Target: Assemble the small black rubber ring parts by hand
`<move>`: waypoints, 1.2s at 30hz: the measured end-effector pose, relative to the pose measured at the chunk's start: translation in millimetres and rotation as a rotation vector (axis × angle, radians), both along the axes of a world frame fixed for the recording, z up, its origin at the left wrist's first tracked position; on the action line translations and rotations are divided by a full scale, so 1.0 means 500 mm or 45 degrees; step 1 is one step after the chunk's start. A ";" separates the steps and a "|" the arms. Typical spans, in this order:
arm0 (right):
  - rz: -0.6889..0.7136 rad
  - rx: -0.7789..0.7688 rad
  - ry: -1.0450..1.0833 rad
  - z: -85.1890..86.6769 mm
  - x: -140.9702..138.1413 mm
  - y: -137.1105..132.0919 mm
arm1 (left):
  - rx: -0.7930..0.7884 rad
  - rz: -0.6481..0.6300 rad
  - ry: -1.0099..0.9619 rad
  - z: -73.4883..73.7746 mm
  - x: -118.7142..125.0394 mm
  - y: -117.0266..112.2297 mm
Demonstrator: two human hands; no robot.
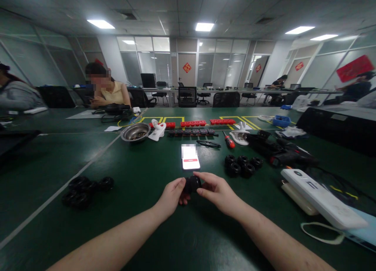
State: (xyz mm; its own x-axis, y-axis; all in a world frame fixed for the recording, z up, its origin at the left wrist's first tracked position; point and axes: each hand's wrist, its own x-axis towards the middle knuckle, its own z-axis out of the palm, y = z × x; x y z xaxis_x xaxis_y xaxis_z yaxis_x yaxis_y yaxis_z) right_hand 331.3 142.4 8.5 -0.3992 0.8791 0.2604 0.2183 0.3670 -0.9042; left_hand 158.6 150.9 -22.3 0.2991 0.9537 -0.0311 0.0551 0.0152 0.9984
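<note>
both hands (217, 189) on a black cylindrical part (193, 183), lit phone (190, 164) beyond

A black, rounded part (193, 183), partly covered, is held between both hands (219, 190).

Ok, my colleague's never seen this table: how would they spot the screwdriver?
On the green table, find the lit phone. Look beyond it and to the right, between a thin black item and a white object. The screwdriver lies there, set apart from those neighbours by its thick red-and-black handle.
</note>
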 end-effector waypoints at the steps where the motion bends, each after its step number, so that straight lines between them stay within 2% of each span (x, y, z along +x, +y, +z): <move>1: 0.010 0.024 -0.016 0.003 -0.001 -0.004 | -0.013 0.016 0.018 0.000 0.000 0.002; 9: 0.008 0.120 -0.101 0.019 -0.007 -0.019 | -0.007 0.075 0.027 0.015 0.002 -0.002; 14: 0.000 0.148 -0.107 0.020 -0.009 -0.020 | 0.134 0.035 0.000 0.025 -0.002 -0.013; 22: -0.052 0.236 -0.090 0.024 -0.009 -0.031 | 0.172 0.020 -0.113 0.007 0.001 -0.024; 26: -0.058 0.222 -0.070 0.019 -0.011 -0.029 | 0.163 0.004 -0.001 0.011 -0.002 -0.020; 31: -0.058 0.203 -0.068 0.018 -0.011 -0.028 | 0.430 0.042 0.268 0.022 -0.008 -0.016; 33: -0.058 0.216 -0.072 0.019 -0.011 -0.029 | 0.411 0.002 0.197 0.021 -0.007 -0.017; 36: -0.059 0.229 -0.075 0.019 -0.013 -0.030 | 0.240 -0.005 -0.033 0.012 -0.004 -0.020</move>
